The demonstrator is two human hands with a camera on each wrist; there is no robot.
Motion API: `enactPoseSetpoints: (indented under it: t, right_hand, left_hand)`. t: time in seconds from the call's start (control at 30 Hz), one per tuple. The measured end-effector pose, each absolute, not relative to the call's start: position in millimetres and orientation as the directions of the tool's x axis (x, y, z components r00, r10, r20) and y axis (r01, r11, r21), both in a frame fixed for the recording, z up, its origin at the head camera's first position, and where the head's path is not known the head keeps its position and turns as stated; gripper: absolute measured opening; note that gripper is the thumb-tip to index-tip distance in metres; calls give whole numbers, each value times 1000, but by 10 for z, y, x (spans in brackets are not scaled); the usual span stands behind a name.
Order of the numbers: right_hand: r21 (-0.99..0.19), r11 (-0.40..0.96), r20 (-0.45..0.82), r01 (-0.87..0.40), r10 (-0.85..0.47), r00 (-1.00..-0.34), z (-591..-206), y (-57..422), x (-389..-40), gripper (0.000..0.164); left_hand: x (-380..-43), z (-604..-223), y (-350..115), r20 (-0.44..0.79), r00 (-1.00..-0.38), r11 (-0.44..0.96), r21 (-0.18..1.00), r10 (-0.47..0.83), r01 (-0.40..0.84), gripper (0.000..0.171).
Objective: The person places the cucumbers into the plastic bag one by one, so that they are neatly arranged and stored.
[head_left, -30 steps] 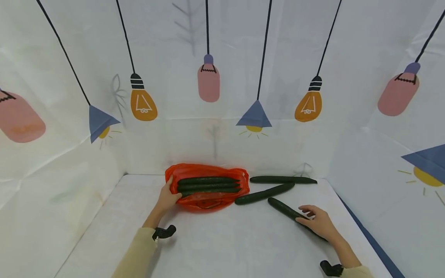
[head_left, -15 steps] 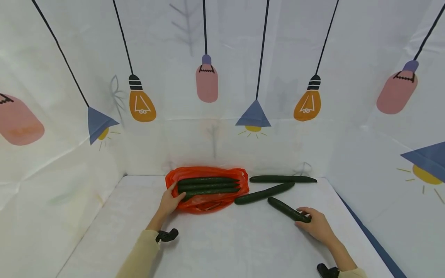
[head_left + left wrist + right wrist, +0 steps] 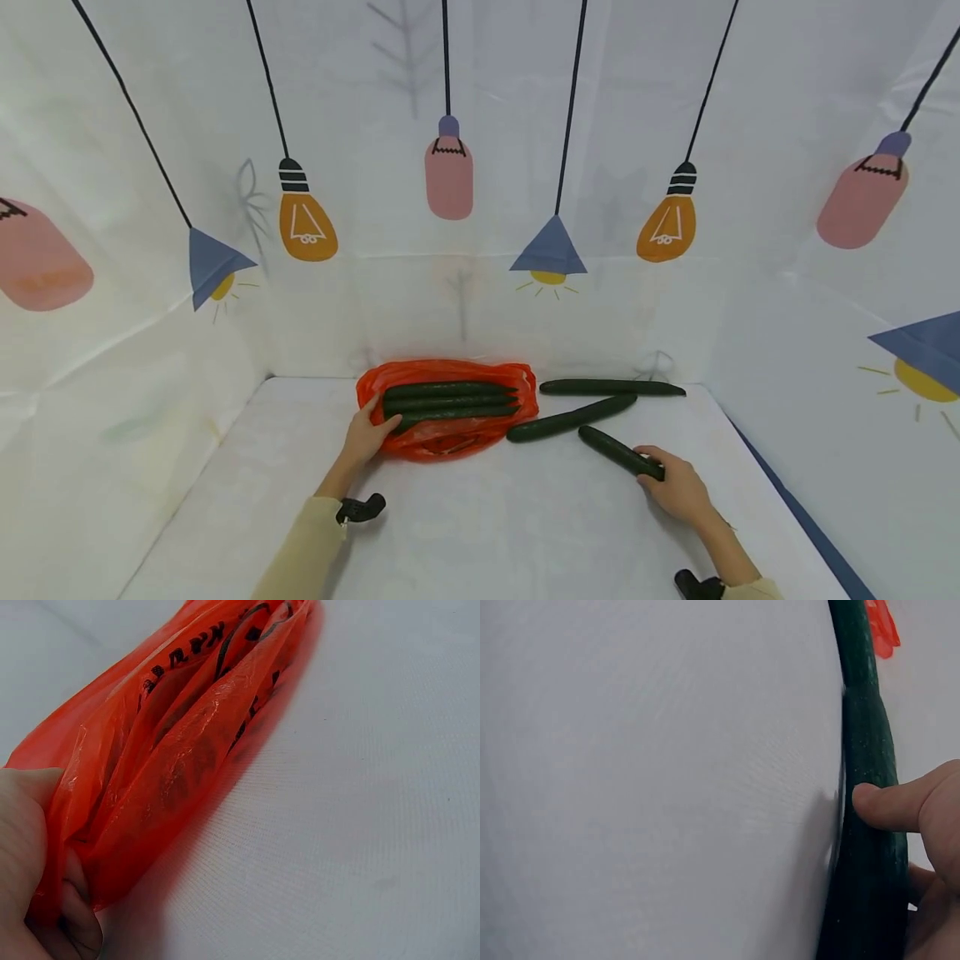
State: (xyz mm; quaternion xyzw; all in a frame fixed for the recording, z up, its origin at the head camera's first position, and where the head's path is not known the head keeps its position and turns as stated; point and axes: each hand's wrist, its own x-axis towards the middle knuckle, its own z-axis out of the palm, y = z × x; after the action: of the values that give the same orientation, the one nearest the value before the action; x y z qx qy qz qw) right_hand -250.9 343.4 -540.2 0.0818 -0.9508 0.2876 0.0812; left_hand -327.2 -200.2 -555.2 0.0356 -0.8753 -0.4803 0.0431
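Note:
A red plastic bag (image 3: 480, 437) lies near the back wall with its mouth open, several green cucumbers (image 3: 450, 402) side by side inside. My left hand (image 3: 364, 437) pinches the bag's left edge, and in the left wrist view the thumb and curled fingers have the film (image 3: 172, 765) between them. On the right, my right hand (image 3: 678, 489) grips a loose cucumber (image 3: 611, 448) near its lower end. In the right wrist view the thumb presses on top of this cucumber (image 3: 870, 825), fingers behind it; its near end is out of frame.
Right of the bag lie two more cucumbers: one slanted (image 3: 572, 418), its lower end close to the bag, and one straight along the back edge (image 3: 611, 387). White sheeting with printed lamps (image 3: 450, 179) encloses the white table (image 3: 480, 533) on the back and sides.
My right hand has gone from hovering with loose fingers over the cucumber to gripping it. My left hand has shifted slightly at the bag's edge, and the bag's back rim has dropped a little.

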Motion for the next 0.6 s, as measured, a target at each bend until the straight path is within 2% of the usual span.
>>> enactPoseSetpoints:
  t: [0.27,0.6]
  right_hand:
    - [-566,769,297,-298,-148,-944,-5304,3348,-2666,42]
    - [-564,694,343,-447,-296,-892,-4949,3021,-2922,42]
  left_hand:
    - [-3293,-5536,-1999,43,-995,541,841,-86,-10,81]
    - [-3293,-5532,-2019,30,-997,527,850,-78,-15,81]
